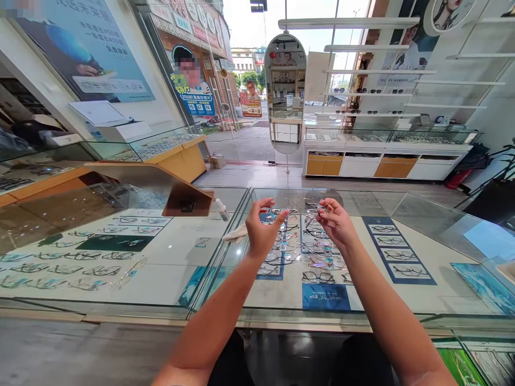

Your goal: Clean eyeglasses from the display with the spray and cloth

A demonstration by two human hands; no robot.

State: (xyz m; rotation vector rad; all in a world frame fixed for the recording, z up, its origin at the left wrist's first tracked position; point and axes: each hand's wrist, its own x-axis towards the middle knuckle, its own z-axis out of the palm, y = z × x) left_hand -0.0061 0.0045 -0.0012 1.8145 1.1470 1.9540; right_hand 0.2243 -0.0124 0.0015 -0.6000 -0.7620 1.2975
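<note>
Above the glass counter, a thin-framed pair of eyeglasses [295, 204] is held up between both hands. My left hand [263, 225] pinches its left side between thumb and fingers. On the other side, the fingers of my right hand [337, 221] are closed on the right side of the same pair. The thin frame is hard to tell apart from the glasses behind it. Beneath the hands, rows of eyeglasses [318, 277] lie inside the glass case.
A white cloth [235, 234] and a small spray bottle [221, 209] are on the counter left of my hands. A brown angled panel [187, 195] stands farther left. Beyond the counter are an oval mirror [286, 91] and a display cabinet [362, 165].
</note>
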